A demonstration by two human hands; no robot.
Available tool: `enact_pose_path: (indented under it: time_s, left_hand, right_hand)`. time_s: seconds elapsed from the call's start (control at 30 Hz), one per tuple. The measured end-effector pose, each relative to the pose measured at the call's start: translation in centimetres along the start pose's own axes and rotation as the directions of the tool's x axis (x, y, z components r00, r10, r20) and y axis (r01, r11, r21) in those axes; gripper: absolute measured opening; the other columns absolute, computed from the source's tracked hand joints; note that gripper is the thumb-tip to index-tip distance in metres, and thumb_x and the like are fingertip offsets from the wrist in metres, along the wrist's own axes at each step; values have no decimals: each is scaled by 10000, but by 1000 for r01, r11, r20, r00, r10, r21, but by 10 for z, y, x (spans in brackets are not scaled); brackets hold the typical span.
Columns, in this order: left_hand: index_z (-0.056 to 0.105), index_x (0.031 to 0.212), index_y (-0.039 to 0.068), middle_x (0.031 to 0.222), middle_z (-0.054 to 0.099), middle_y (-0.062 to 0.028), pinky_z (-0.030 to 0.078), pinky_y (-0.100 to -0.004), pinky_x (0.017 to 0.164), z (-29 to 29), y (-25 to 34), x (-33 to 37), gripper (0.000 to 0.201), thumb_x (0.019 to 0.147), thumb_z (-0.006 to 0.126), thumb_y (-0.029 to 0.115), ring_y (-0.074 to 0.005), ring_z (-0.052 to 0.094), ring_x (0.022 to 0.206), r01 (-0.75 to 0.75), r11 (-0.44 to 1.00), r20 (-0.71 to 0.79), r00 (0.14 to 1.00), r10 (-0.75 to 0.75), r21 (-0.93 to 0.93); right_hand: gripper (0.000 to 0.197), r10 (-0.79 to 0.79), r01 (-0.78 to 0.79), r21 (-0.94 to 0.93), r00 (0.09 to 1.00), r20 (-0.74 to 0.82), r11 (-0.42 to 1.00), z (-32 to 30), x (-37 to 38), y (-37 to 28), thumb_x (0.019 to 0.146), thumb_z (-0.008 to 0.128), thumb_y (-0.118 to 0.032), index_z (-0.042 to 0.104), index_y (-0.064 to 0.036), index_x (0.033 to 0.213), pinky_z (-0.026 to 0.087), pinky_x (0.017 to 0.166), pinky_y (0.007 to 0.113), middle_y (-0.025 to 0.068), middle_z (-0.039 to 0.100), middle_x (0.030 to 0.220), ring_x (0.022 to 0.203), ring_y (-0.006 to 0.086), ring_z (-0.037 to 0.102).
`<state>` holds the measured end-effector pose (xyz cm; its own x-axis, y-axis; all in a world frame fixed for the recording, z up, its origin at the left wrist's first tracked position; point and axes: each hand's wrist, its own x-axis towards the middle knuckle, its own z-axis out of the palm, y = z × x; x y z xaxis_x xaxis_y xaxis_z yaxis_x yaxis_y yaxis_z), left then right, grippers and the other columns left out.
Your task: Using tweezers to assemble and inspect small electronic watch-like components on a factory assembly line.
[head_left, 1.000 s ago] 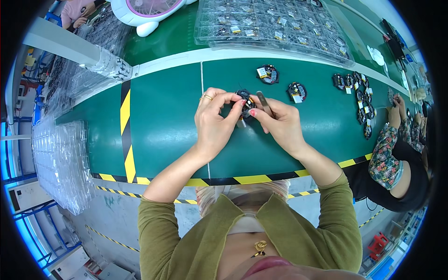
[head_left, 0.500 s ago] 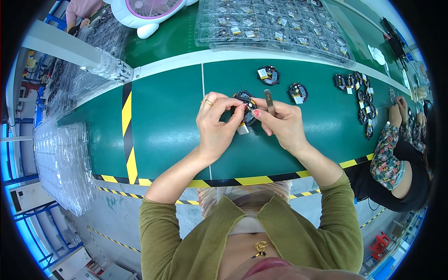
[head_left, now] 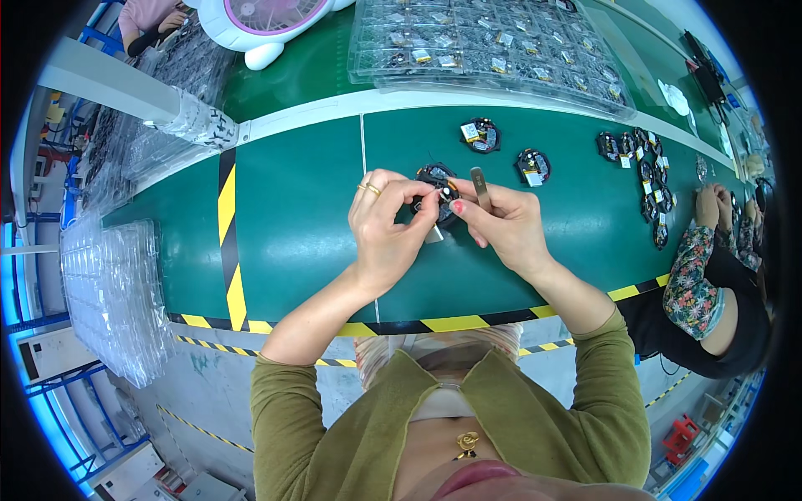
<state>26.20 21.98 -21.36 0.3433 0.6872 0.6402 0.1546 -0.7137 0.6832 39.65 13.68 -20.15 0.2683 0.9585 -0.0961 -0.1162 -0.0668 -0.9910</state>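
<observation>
A round black electronic assembly (head_left: pixel 433 174) lies on the green bench in front of me, partly covered by my fingers. Thumb and forefinger of my left hand (head_left: pixel 386 221) are pinched together over its near left side; what is between the tips is too small to make out. My right hand (head_left: pixel 507 219) is closed around metal tweezers (head_left: pixel 479 187), their blunt end pointing up and away, with its thumb and fingertips at the assembly's right side. A small silvery-white battery (head_left: pixel 434 235) sticks out below the assembly. Two similar round assemblies (head_left: pixel 480 134) (head_left: pixel 533 167) rest farther off to the right.
Several more assemblies (head_left: pixel 647 179) are grouped at the right, near a co-worker's hands (head_left: pixel 713 206). Clear trays of parts (head_left: pixel 493 50) stand beyond the white ledge. Stacked empty plastic trays (head_left: pixel 113 292) are at the left, and a white-and-purple fan (head_left: pixel 267 21) at the back.
My left hand has shifted slightly, covering more of the battery. The tweezers lean a little more to the left. At the far right, the co-worker's hands moved slightly.
</observation>
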Motion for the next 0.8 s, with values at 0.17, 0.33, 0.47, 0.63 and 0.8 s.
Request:
enact_pose_path:
  time_s: [0.17, 0.33, 0.47, 0.63, 0.8]
  left_hand:
    - [582, 722, 54, 700, 518, -47, 396, -265, 552, -5, -2, 3, 185, 600, 690, -34, -176, 492, 633, -137, 986, 13, 991, 136, 93]
    - [563, 932, 33, 754, 574, -61, 422, -292, 563, -10, -3, 10, 391, 578, 723, -10, -206, 535, 653, -243, 965, -49, 967, 249, 98]
    - [568, 1046, 10, 789, 623, -87, 448, -247, 526, -3, 0, 9, 426, 639, 686, -34, -170, 569, 624, -94, 995, 117, 989, 96, -26]
    - [482, 1185, 26, 954, 601, -113, 454, -226, 560, -4, -1, 3, 506, 710, 648, -33, -134, 571, 706, 133, 979, 214, 972, -98, -153]
    - [510, 1156, 32, 991, 598, -81, 439, -204, 608, -7, 1, 0, 341, 816, 536, 12, -103, 565, 777, 183, 979, 301, 942, -149, -89]
  right_hand:
    - [122, -56, 56, -52, 998, -7, 997, 1, -4, -9, 801, 608, -71, 629, 21, 878, 269, 445, 203, -47, 409, 560, 509, 19, 340]
    - [135, -91, 93, -113, 996, 22, 989, -1, -4, -8, 788, 604, -47, 618, 29, 899, 251, 462, 214, -45, 367, 591, 547, 34, 309]
    - [136, -229, 234, -186, 972, 52, 954, -9, -2, 1, 783, 607, -49, 618, 21, 899, 275, 466, 222, -29, 376, 578, 543, 38, 322]
    - [262, -188, 197, -296, 980, 61, 935, -22, 12, -16, 809, 583, -79, 457, -5, 591, 330, 464, 201, -17, 413, 541, 532, 19, 404]
    - [207, -332, 106, -555, 886, -325, 825, -109, 29, -23, 807, 544, -105, 535, 37, 657, 316, 479, 196, 13, 613, 770, 583, 8, 381]
